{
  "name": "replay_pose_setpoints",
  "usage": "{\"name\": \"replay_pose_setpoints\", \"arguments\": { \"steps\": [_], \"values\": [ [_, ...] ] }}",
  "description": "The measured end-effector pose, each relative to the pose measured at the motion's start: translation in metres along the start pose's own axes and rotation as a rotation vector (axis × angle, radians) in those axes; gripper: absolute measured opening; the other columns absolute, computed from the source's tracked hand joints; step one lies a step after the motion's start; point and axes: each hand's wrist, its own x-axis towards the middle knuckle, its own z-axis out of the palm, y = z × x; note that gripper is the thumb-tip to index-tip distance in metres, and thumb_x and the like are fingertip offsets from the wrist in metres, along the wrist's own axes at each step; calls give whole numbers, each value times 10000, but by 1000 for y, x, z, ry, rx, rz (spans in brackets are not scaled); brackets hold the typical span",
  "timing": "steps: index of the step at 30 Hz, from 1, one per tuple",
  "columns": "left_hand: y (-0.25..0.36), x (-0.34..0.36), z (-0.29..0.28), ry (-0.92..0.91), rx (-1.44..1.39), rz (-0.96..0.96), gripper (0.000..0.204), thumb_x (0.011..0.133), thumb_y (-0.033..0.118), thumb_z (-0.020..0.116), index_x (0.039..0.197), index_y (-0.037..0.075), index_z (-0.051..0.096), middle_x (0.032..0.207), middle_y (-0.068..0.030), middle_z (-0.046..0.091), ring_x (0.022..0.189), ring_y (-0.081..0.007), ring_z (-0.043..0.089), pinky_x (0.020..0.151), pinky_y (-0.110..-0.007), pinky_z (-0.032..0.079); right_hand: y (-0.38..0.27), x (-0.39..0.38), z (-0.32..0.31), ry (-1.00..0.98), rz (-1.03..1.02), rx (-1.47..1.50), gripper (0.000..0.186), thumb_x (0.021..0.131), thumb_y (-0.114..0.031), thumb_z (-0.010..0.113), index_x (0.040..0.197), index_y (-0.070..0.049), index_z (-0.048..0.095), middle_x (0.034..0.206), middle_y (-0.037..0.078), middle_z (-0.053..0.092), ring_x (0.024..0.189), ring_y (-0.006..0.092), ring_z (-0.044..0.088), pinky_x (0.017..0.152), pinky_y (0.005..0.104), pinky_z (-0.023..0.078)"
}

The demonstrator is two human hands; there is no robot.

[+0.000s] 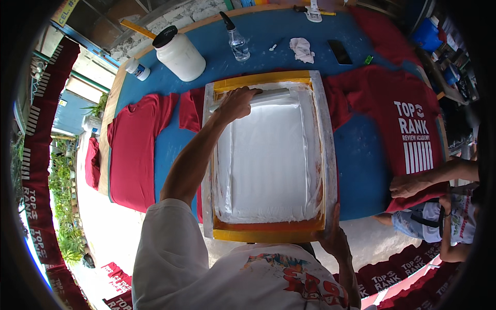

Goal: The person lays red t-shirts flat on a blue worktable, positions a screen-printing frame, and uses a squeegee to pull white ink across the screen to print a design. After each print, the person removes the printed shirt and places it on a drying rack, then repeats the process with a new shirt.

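A screen-printing frame (208,175) lies over a red shirt, of which only parts show around it. White ink (268,165) coats the mesh inside the frame. At the frame's far end, my left hand (238,105) is closed around a squeegee (279,97), which lies across the mesh. My right hand (335,238) grips the near right corner of the frame, partly hidden by it. To the left a plain red shirt (133,152) lies flat. On the right is a red shirt with a white print (385,103).
On the blue table (361,160) stand a white jar (180,56), a small white tub (137,69) and a spray bottle (238,45). A cloth (302,50) and phone (339,52) lie at the back. Another person's hand (405,186) touches the right shirt. Printed red shirts hang at left.
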Motion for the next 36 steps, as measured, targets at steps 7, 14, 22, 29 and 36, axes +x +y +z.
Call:
{"name": "replay_pose_setpoints", "arguments": {
  "steps": [7, 14, 22, 29, 36],
  "values": [
    [45, -81, 40, 89, 76, 12, 566, 895, -43, 678, 1436, 123, 693, 1058, -209, 744, 1042, -395, 774, 916, -579, 609, -1, -2, 3, 16, -52, 84, 1266, 939, -372, 849, 1757, -115, -83, 1118, 392, 749, 1042, 635, 709, 903, 654, 592],
    [176, -262, 71, 120, -71, 17, 634, 903, -85, 683, 1508, 94, 620, 1194, -136, 578, 1094, -312, 634, 952, -496, 493, -1, -3, 0, -6, -37, 65, 1239, 960, -361, 838, 1759, -120, -79, 1083, 386, 755, 1018, 635, 710, 893, 657, 587],
    [190, -276, 34, -129, -282, -40, 614, 874, -115, 600, 1449, 72, 706, 1256, -210, 769, 1130, -372, 752, 1004, -508, 591, -3, -5, -2, -26, -15, 136, 1239, 955, -366, 841, 1759, -97, -62, 1117, 391, 744, 1025, 600, 731, 889, 613, 598],
    [103, -136, 15, 215, -151, 75, 595, 876, -82, 602, 1400, 161, 743, 1195, -174, 799, 1013, -377, 793, 916, -489, 653, -4, -5, -3, -7, -28, 93, 1254, 959, -483, 822, 1753, -48, -46, 1134, 377, 755, 1057, 586, 738, 924, 585, 609],
    [22, 16, 14, 122, 33, 67, 601, 896, -43, 655, 1464, 146, 717, 1355, -209, 757, 1232, -394, 731, 1126, -509, 555, -2, -1, -3, -48, 71, 29, 1326, 929, -498, 844, 1751, -73, -106, 1257, 378, 729, 1158, 563, 728, 978, 569, 598]
  ]
}}
